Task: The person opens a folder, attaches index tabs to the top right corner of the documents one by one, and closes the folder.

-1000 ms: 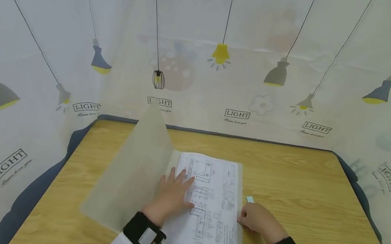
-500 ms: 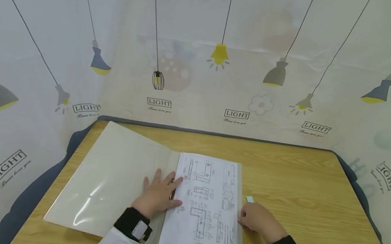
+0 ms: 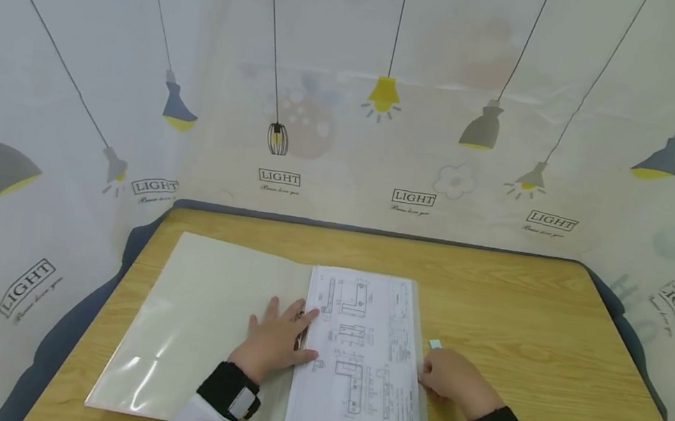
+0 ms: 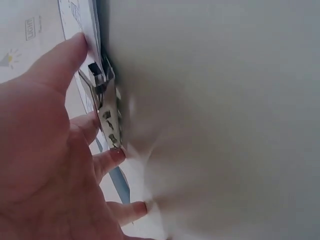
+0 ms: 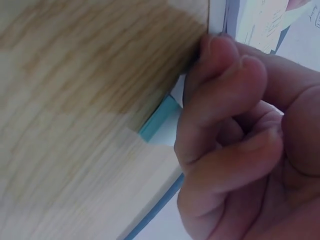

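A pale folder (image 3: 204, 320) lies opened flat on the table, its cover to the left. On its right side is a stack of paper sheets (image 3: 370, 383) printed with technical drawings. My left hand (image 3: 271, 346) rests with spread fingers across the fold, thumb on the sheets' left edge. Beneath it is a metal clip (image 4: 107, 102), largely hidden in the head view. My right hand (image 3: 453, 376) has curled fingers and pinches the folder's right edge between thumb and fingertips. Beyond its knuckles shows a small light-blue and white block (image 5: 162, 120); whether the hand touches it is unclear.
The wooden table (image 3: 550, 335) extends to both sides of the folder. Behind and around it hangs a pale curtain (image 3: 347, 134) printed with lamps. Dark blue edging (image 3: 373, 229) runs along the table's far side.
The folder's cover was tilted up, then swung down to the left and now lies flat. My left hand slid left from the sheets to the fold. My right hand stayed at the folder's edge.
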A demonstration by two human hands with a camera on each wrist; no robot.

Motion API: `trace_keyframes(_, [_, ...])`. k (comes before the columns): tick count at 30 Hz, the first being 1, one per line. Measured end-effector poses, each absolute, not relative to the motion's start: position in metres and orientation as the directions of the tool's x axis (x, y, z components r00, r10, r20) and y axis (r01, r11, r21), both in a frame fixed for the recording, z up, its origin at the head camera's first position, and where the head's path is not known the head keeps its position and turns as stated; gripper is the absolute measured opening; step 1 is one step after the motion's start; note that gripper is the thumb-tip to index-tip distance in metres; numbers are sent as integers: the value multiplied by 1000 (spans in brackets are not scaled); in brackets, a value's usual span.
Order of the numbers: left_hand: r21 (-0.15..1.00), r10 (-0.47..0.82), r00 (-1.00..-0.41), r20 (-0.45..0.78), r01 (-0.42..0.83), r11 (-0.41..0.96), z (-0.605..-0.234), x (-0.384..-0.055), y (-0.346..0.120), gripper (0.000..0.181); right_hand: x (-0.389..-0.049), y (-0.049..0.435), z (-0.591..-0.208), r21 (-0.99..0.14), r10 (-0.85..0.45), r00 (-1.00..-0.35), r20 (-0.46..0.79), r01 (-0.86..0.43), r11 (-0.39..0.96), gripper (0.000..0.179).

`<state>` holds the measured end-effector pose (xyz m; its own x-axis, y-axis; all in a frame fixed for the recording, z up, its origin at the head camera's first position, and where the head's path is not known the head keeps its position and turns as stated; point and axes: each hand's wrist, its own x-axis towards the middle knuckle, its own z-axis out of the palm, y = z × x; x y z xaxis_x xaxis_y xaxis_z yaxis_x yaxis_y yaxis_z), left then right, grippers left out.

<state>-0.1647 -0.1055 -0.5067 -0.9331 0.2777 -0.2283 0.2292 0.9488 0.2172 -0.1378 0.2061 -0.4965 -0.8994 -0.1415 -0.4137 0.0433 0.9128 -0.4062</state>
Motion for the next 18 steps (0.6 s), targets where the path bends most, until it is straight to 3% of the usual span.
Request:
trace_keyframes(11, [185,258,-945,-200,222,957,-516,-166,-102,81,-138,205,-493,-379,-129,-910,-394,33,925,25])
trace_keyframes(18, [161,254,-945,-206,223,961,-518,-165,-100,81,-136,212,-491,-439,-113,-927,-358,61,896,24])
